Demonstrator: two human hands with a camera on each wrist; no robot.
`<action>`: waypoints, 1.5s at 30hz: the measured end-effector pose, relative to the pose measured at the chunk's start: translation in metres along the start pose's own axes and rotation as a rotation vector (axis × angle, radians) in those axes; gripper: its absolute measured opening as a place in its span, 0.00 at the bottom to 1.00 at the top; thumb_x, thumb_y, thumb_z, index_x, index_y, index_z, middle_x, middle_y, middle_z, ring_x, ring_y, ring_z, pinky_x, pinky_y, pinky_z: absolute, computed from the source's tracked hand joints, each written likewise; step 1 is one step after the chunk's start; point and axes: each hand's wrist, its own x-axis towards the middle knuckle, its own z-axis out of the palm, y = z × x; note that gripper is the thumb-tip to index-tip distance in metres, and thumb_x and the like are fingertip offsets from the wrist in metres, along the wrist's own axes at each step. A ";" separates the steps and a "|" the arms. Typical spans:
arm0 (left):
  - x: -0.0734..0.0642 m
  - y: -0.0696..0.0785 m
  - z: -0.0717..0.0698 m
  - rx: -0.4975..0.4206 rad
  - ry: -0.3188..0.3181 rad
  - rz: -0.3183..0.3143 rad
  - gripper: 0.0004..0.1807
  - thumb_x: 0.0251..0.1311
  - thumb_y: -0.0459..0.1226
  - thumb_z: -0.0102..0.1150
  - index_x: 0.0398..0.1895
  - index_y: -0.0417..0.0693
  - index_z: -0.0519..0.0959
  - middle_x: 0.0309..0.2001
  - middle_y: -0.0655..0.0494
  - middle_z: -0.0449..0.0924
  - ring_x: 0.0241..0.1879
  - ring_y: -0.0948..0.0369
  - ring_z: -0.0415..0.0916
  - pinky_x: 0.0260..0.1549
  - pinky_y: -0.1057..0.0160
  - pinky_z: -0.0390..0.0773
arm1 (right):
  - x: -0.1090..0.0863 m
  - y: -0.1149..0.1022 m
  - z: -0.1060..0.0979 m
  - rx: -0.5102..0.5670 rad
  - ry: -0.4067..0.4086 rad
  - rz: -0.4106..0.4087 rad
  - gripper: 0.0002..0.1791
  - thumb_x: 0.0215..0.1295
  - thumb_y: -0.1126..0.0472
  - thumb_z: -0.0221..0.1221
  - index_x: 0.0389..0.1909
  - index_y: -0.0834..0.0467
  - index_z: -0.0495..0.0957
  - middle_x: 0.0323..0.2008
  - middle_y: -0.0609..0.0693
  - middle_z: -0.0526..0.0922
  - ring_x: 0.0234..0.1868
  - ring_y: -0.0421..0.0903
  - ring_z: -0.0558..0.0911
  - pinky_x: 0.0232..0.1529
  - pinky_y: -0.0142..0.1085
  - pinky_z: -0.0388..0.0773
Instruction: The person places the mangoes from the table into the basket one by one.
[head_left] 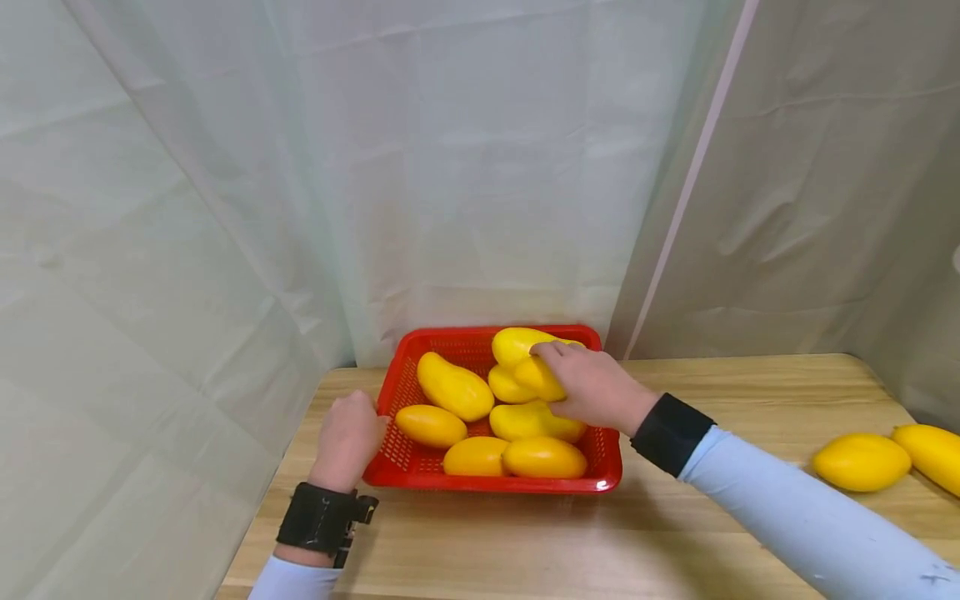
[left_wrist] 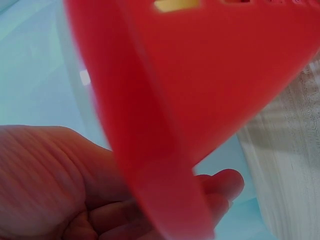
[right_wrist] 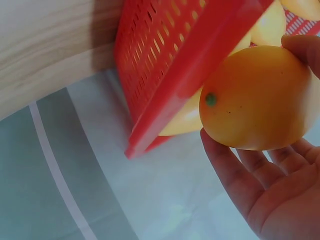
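Note:
A red perforated plastic basket (head_left: 487,483) holds several yellow mangoes (head_left: 454,387). My left hand (head_left: 350,437) grips the basket's left rim; in the left wrist view, its fingers (left_wrist: 227,184) curl beneath the red rim (left_wrist: 165,200). Over the basket's right part, my right hand (head_left: 596,387) holds a mango (head_left: 542,379) among the others. From the right wrist view, thumb and fingers wrap this orange-yellow mango (right_wrist: 260,97), its green stem spot facing the camera, close to the basket wall (right_wrist: 155,55).
Two more mangoes lie on the wooden table (head_left: 705,533) at the right, one (head_left: 862,462) in front of the other (head_left: 933,454). A pale curtain (head_left: 480,183) hangs directly behind the basket, and more fabric (head_left: 150,333) stands at the left.

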 end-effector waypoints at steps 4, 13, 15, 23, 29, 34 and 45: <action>0.000 0.000 0.000 0.001 0.000 0.003 0.14 0.54 0.37 0.63 0.36 0.32 0.79 0.23 0.46 0.76 0.20 0.56 0.72 0.17 0.64 0.74 | 0.000 -0.001 0.003 0.002 -0.025 0.001 0.45 0.43 0.50 0.72 0.64 0.49 0.62 0.57 0.48 0.74 0.50 0.45 0.75 0.53 0.42 0.77; -0.002 0.001 -0.001 0.000 -0.008 -0.004 0.15 0.54 0.37 0.64 0.37 0.32 0.79 0.24 0.45 0.77 0.21 0.56 0.72 0.18 0.62 0.76 | -0.003 0.000 0.012 0.004 -0.056 -0.010 0.43 0.43 0.49 0.72 0.62 0.47 0.64 0.55 0.47 0.73 0.48 0.42 0.74 0.50 0.38 0.78; -0.002 0.001 -0.001 -0.001 -0.009 -0.004 0.15 0.54 0.37 0.63 0.37 0.32 0.79 0.24 0.45 0.77 0.21 0.56 0.72 0.18 0.62 0.76 | -0.004 0.001 0.013 0.001 -0.054 -0.013 0.42 0.43 0.49 0.72 0.61 0.48 0.65 0.55 0.47 0.73 0.48 0.42 0.74 0.50 0.38 0.79; -0.003 0.000 0.000 -0.007 -0.004 0.000 0.14 0.54 0.37 0.63 0.36 0.33 0.79 0.24 0.45 0.77 0.21 0.56 0.72 0.17 0.64 0.74 | -0.005 0.002 0.015 -0.008 -0.044 -0.018 0.42 0.43 0.48 0.72 0.62 0.48 0.66 0.56 0.48 0.71 0.49 0.42 0.73 0.50 0.38 0.79; -0.002 0.000 0.001 -0.007 -0.003 0.002 0.13 0.54 0.37 0.63 0.35 0.33 0.79 0.22 0.46 0.76 0.20 0.56 0.71 0.16 0.65 0.72 | -0.007 0.003 0.017 0.000 -0.030 -0.012 0.42 0.44 0.49 0.72 0.62 0.49 0.65 0.57 0.50 0.70 0.51 0.44 0.73 0.52 0.40 0.78; -0.003 0.000 0.001 -0.008 -0.013 -0.007 0.13 0.54 0.37 0.63 0.35 0.33 0.79 0.22 0.47 0.76 0.20 0.56 0.71 0.15 0.66 0.71 | -0.009 0.005 0.018 0.013 -0.029 0.000 0.42 0.45 0.49 0.71 0.63 0.49 0.64 0.59 0.51 0.69 0.54 0.46 0.73 0.53 0.42 0.77; -0.002 -0.001 0.000 -0.004 -0.010 -0.007 0.13 0.54 0.37 0.63 0.35 0.33 0.79 0.21 0.47 0.75 0.19 0.56 0.71 0.15 0.66 0.71 | -0.018 0.014 0.009 0.023 -0.001 0.003 0.43 0.47 0.46 0.70 0.65 0.51 0.63 0.60 0.52 0.68 0.55 0.48 0.73 0.54 0.45 0.76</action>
